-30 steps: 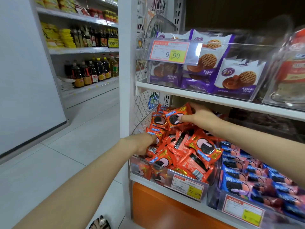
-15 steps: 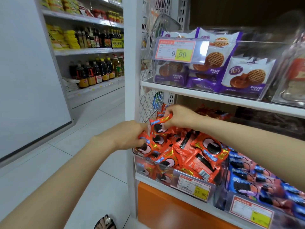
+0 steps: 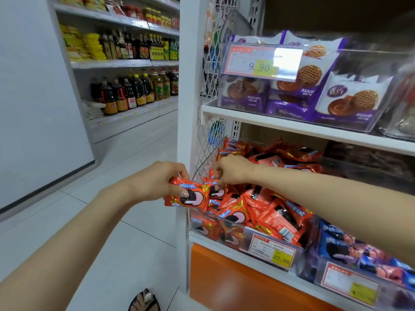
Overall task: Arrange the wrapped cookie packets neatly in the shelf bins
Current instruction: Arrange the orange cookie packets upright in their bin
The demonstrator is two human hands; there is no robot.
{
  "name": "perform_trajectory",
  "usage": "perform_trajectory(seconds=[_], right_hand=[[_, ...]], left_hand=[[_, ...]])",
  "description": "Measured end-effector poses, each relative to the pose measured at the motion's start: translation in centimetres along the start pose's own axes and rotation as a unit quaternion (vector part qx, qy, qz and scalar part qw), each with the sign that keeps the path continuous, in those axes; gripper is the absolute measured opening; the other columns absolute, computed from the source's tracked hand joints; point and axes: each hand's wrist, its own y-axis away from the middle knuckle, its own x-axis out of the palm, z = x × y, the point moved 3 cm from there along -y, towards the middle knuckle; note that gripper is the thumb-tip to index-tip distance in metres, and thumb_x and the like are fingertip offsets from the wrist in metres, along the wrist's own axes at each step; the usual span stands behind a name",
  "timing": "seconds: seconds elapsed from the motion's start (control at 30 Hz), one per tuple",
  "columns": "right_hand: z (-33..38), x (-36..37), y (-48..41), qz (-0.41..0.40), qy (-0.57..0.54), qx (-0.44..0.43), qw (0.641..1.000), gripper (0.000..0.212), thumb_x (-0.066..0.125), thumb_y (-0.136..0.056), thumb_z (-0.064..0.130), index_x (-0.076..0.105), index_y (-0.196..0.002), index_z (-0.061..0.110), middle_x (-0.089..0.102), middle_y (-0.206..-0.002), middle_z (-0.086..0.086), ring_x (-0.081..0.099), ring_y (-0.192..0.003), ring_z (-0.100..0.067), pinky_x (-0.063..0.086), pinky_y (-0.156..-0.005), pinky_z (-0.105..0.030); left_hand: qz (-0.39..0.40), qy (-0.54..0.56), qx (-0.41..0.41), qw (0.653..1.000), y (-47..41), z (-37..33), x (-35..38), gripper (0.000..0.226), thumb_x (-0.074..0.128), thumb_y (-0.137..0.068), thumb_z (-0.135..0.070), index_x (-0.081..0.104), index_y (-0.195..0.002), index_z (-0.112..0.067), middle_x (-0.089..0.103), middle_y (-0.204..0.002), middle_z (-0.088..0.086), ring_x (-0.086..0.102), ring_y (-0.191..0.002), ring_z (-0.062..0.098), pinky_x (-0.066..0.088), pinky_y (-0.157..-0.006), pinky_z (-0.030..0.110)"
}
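Observation:
A clear bin on the lower shelf is heaped with several red cookie packets. My left hand grips one red packet just outside the bin's left front corner, thumb on the cookie picture. My right hand reaches over the bin's left side and pinches the top edge of another red packet standing at the bin's left wall. The two held packets sit side by side.
A neighbouring bin of blue cookie packets stands to the right. The upper shelf carries a clear bin of purple waffle packets. A wire mesh panel closes the shelf's left end. Aisle floor and bottle shelves lie to the left.
Both hands drew back from the pile toward the bin's left front corner. My left hand has lifted a red packet out past the bin edge; my right hand came forward with another.

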Motion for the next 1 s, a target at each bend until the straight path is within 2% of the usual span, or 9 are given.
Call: perform_trajectory(seconds=[0.17, 0.23, 0.33, 0.43, 0.53, 0.67, 0.8, 0.93, 1.0], right_hand=[[-0.3, 0.0, -0.3, -0.012, 0.071, -0.021, 0.997, 0.024, 0.074, -0.075, 0.039, 0.061, -0.084, 0.021, 0.062, -0.084, 0.004, 0.049, -0.079, -0.014, 0.033, -0.063, -0.026], [-0.2, 0.4, -0.3, -0.024, 0.089, -0.026, 0.995, 0.027, 0.073, -0.075, 0.044, 0.059, -0.084, 0.023, 0.061, -0.086, 0.005, 0.047, -0.082, -0.013, 0.035, -0.072, -0.029], [-0.3, 0.2, 0.2, -0.036, 0.103, -0.029, 0.994, 0.033, 0.072, -0.075, 0.049, 0.058, -0.09, 0.023, 0.054, -0.085, 0.007, 0.042, -0.084, -0.013, 0.036, -0.085, -0.034], [-0.9, -2.1, 1.7, -0.051, 0.052, -0.031, 0.997, 0.033, 0.07, -0.079, 0.043, 0.062, -0.1, 0.02, 0.053, -0.087, 0.005, 0.05, -0.086, -0.015, 0.038, -0.071, -0.027], [-2.0, -4.5, 4.2, -0.065, 0.004, -0.045, 0.997, 0.02, 0.066, -0.085, 0.033, 0.062, -0.098, 0.019, 0.062, -0.094, 0.002, 0.058, -0.09, -0.018, 0.047, -0.076, -0.031], [-3.0, -5.7, 8.4, -0.102, 0.016, -0.057, 0.993, 0.017, 0.064, -0.086, 0.033, 0.064, -0.098, 0.022, 0.064, -0.095, 0.006, 0.056, -0.087, -0.012, 0.044, -0.075, -0.027], [-3.8, -5.1, 11.2, -0.123, 0.027, -0.058, 0.99, 0.018, 0.062, -0.087, 0.038, 0.064, -0.101, 0.027, 0.062, -0.1, 0.008, 0.055, -0.095, -0.01, 0.045, -0.08, -0.03], [-4.7, -4.7, 12.7, -0.144, 0.001, -0.064, 0.988, 0.017, 0.063, -0.087, 0.034, 0.066, -0.101, 0.026, 0.061, -0.1, 0.009, 0.053, -0.098, -0.01, 0.044, -0.086, -0.033], [-5.2, -4.6, 13.2, -0.165, -0.017, -0.076, 0.983, 0.012, 0.065, -0.086, 0.03, 0.067, -0.097, 0.026, 0.062, -0.095, 0.009, 0.054, -0.095, -0.011, 0.045, -0.085, -0.037]], left_hand=[[-0.011, 0.045, -0.006, 0.999, 0.3, 0.3, -0.2, 0.014, 0.07, -0.083, -0.02, 0.062, -0.094, -0.018, 0.066, -0.096, 0.004, 0.067, -0.08, 0.017, 0.052, -0.056, 0.015], [-0.014, 0.028, -0.005, 0.999, 0.3, 0.2, -0.3, 0.015, 0.071, -0.082, -0.021, 0.064, -0.095, -0.018, 0.067, -0.096, 0.003, 0.067, -0.082, 0.016, 0.052, -0.059, 0.016], [-0.036, -0.063, 0.018, 0.997, 0.0, -1.0, -0.2, 0.019, 0.07, -0.082, -0.025, 0.065, -0.099, -0.018, 0.066, -0.095, 0.001, 0.06, -0.084, 0.015, 0.041, -0.059, 0.009], [-0.07, -0.118, 0.047, 0.989, -1.0, -2.6, 0.1, 0.026, 0.07, -0.082, -0.029, 0.063, -0.105, -0.018, 0.065, -0.101, 0.002, 0.058, -0.09, 0.018, 0.044, -0.068, 0.022], [-0.072, -0.17, 0.079, 0.98, -2.8, -4.0, 1.0, 0.029, 0.068, -0.083, -0.029, 0.06, -0.108, -0.018, 0.064, -0.107, 0.004, 0.057, -0.099, 0.022, 0.043, -0.075, 0.027], [-0.02, -0.242, 0.096, 0.965, -5.9, -4.7, 3.4, 0.03, 0.066, -0.084, -0.021, 0.059, -0.112, -0.011, 0.06, -0.114, 0.009, 0.056, -0.105, 0.026, 0.041, -0.078, 0.028], [0.024, -0.361, 0.104, 0.926, -7.7, -4.5, 6.2, 0.03, 0.06, -0.087, -0.012, 0.059, -0.116, -0.006, 0.056, -0.119, 0.012, 0.054, -0.108, 0.03, 0.045, -0.082, 0.035], [0.017, -0.516, 0.178, 0.838, -8.0, -5.0, 6.8, 0.04, 0.06, -0.087, -0.023, 0.054, -0.125, -0.013, 0.054, -0.123, 0.008, 0.044, -0.117, 0.025, 0.037, -0.092, 0.036], [0.037, -0.517, 0.182, 0.836, -8.2, -4.9, 6.8, 0.042, 0.064, -0.084, -0.025, 0.053, -0.123, -0.012, 0.058, -0.117, 0.007, 0.047, -0.114, 0.025, 0.037, -0.091, 0.036]])
